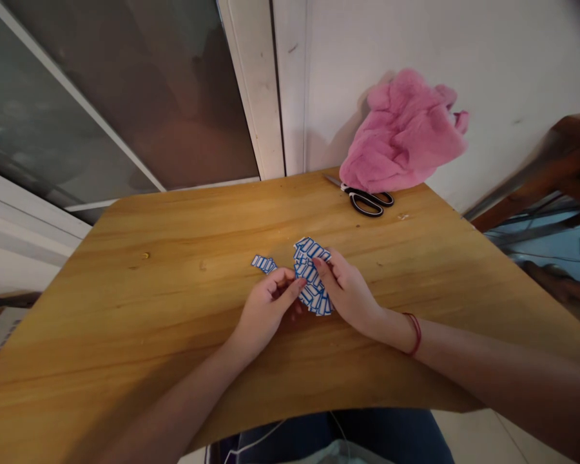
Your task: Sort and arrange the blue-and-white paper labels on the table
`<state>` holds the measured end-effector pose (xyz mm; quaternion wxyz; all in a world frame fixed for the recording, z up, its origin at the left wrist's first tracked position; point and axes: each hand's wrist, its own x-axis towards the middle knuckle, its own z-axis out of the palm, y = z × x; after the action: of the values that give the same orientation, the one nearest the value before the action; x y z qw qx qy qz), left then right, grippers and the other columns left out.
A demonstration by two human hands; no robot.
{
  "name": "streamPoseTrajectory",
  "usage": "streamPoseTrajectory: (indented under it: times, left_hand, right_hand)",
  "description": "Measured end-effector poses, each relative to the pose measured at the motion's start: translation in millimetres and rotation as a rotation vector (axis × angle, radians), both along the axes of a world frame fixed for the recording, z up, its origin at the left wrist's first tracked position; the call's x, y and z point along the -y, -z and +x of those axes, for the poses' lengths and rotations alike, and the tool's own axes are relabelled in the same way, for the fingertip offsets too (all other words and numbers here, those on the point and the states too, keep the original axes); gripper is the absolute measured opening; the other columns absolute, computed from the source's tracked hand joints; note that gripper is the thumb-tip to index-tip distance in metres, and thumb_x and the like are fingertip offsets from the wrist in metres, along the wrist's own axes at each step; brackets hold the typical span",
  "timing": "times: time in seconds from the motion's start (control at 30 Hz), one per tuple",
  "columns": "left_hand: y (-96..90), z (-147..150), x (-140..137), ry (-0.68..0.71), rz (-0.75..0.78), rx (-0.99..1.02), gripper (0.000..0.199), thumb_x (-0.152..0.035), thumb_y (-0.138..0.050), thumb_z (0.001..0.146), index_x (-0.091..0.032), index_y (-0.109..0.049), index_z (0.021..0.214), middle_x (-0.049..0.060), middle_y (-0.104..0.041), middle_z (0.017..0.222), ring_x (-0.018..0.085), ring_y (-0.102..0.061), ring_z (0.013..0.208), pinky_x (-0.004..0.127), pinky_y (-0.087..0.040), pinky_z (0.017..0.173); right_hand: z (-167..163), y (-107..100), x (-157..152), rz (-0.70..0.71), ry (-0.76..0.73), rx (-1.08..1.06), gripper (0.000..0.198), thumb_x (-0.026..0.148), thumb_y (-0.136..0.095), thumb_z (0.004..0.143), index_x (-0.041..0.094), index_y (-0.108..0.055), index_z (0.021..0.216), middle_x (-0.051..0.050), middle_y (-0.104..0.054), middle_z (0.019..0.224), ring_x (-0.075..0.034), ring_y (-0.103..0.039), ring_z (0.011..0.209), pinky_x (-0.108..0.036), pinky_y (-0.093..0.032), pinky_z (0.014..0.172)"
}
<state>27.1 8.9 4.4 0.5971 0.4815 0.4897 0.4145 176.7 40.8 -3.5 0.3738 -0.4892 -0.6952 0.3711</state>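
A bunch of small white paper labels with blue borders (pixel 310 274) is held between my two hands, just above the wooden table. My right hand (pixel 345 290) grips the bunch from its right side, thumb lying on top. From the left, my left hand (pixel 270 303) pinches the bunch's lower left edge between thumb and fingers. A short strip of the same blue-bordered labels (pixel 263 263) shows just beyond my left fingers; whether it joins the bunch I cannot tell. A red band circles my right wrist.
Scissors with black handles (pixel 367 201) lie at the table's back edge, partly beneath a pink fluffy cloth (pixel 406 138) against the wall. A tiny yellow bit (pixel 146 256) is on the left of the wooden table (pixel 174 225). A glass sliding door (pixel 140 84) stands behind.
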Motion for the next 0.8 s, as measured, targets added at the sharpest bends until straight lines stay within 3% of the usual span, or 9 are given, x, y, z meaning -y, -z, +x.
streamPoseTrajectory:
  times: [0.17,0.37,0.6,0.8]
  left_hand:
    - [0.6,0.1,0.7,0.095,-0.020,0.082,0.027,-0.036,-0.066,0.073,-0.017,-0.049,0.082,-0.002,-0.059,0.068,0.009,-0.057,0.053,0.019,-0.046,0.044]
    - [-4.7,-1.6,-1.1,0.033,-0.041,0.010,0.026,-0.038,-0.063,0.075,-0.016,-0.049,0.071,-0.004,-0.056,0.051,0.008,-0.052,0.040,0.020,-0.045,0.040]
    - [-5.7,-2.9,-2.2,0.080,-0.102,0.059,0.030,-0.041,-0.061,0.076,-0.015,-0.048,0.067,-0.002,-0.058,0.053,0.009,-0.055,0.040,0.021,-0.048,0.041]
    - [-5.0,-2.1,-2.0,0.098,-0.098,0.120,0.029,-0.041,-0.062,0.076,-0.016,-0.050,0.079,-0.002,-0.059,0.061,0.011,-0.058,0.049,0.023,-0.051,0.044]
  right_hand:
    - [0.2,-1.4,0.4,0.001,0.015,-0.034,0.024,0.040,-0.038,0.091,0.020,-0.041,0.077,0.003,-0.051,0.061,-0.011,-0.048,0.051,-0.023,-0.035,0.047]
    - [1.5,-0.5,0.1,0.007,-0.014,-0.016,0.024,0.040,-0.038,0.091,0.021,-0.040,0.077,0.003,-0.048,0.059,-0.011,-0.046,0.050,-0.022,-0.034,0.046]
    - [1.0,0.1,-0.7,0.021,-0.014,0.016,0.024,0.039,-0.038,0.091,0.021,-0.038,0.075,0.004,-0.046,0.057,-0.010,-0.044,0.049,-0.023,-0.033,0.047]
    - [2.2,1.2,-1.1,-0.020,0.011,-0.066,0.022,0.040,-0.038,0.091,0.020,-0.042,0.083,0.001,-0.053,0.065,-0.012,-0.052,0.056,-0.023,-0.039,0.049]
